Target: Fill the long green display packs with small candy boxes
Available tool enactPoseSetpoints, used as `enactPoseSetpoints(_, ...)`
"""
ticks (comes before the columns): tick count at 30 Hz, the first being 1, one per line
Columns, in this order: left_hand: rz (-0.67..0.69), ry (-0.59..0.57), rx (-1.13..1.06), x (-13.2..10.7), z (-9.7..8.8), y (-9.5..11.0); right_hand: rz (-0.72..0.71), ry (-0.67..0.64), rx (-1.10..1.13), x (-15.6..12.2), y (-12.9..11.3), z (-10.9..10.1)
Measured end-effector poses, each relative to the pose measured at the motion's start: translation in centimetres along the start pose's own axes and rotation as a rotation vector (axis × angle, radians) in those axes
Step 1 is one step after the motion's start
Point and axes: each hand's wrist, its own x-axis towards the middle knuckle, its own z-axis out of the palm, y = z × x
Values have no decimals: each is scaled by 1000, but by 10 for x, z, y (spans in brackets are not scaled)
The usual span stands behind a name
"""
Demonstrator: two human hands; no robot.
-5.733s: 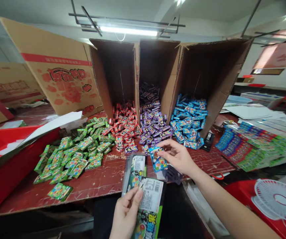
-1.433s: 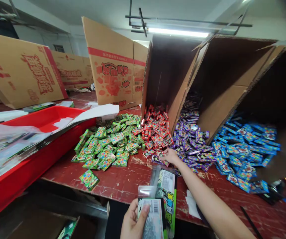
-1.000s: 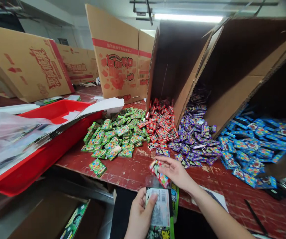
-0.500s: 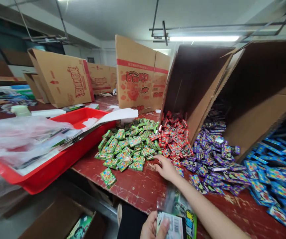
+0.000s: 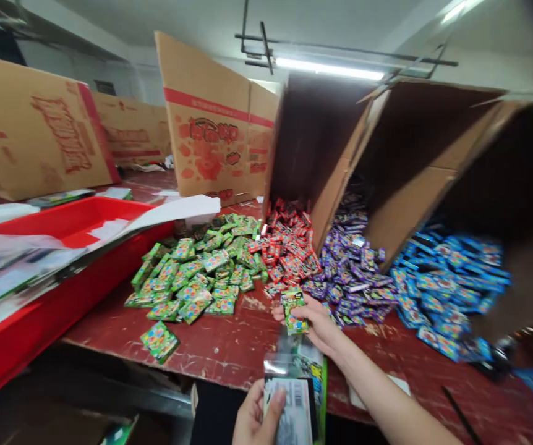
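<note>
My right hand (image 5: 319, 321) pinches a small green packet (image 5: 295, 311) with colourful round shapes on it, held above the dark red table. Below it, my left hand (image 5: 257, 417) grips a printed plastic bag (image 5: 289, 402) with a white barcode label and a clear top edge; the thumb lies across the label. A heap of green packets (image 5: 196, 272) spreads to the left of my right hand, with a single green packet (image 5: 159, 341) apart near the table edge. Just behind my right hand lie red packets (image 5: 292, 244).
Purple packets (image 5: 350, 266) and blue packets (image 5: 443, 278) spill from tilted cardboard boxes (image 5: 405, 204) on the right. At left a red tray (image 5: 94, 296) holds papers and plastic, overhanging the table edge. Printed cartons (image 5: 211, 123) stand behind. A box with green items sits below the table.
My right hand has lifted a green packet from beside the green heap and brought it nearer the bag. My left hand still grips the bag. The camera view has swung right.
</note>
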Motion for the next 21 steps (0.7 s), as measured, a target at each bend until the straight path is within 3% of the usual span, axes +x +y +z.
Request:
enactPoseSetpoints(3, -23, -32, 1, -6, 11, 1, 125, 39, 427, -33, -6, -10)
enactPoseSetpoints(7, 21, -84, 40, -11, 25, 1, 165, 24, 590, -53, -14, -19)
enactPoseSetpoints(14, -8, -191, 133, -18, 44, 1, 49, 29, 562, -80, -37, -40)
enactPoseSetpoints(21, -44, -120, 185, -21, 52, -1, 41, 155, 588, -98, -38, -54)
